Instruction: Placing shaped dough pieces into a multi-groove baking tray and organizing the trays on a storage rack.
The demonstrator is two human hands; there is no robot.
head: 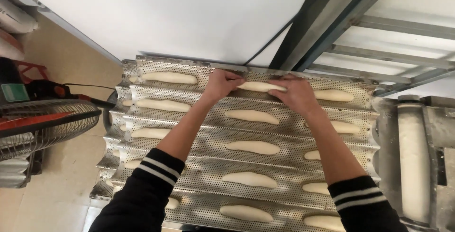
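A perforated, wavy metal baking tray (pixel 208 139) lies in front of me with several pale, elongated dough pieces in its grooves. My left hand (pixel 222 84) and my right hand (pixel 296 93) both pinch one dough piece (pixel 259 86) in the far groove, one hand at each end. More dough pieces lie nearby, such as one (pixel 251 116) in the groove just below and one (pixel 168 77) at the far left. My forearms, in black sleeves with white stripes, cover parts of some pieces.
A fan (pixel 42 123) with a wire guard stands at the left on the tiled floor. A dough roller machine (pixel 414 161) stands at the right. A white wall and a metal rack frame (pixel 388 28) lie beyond the tray.
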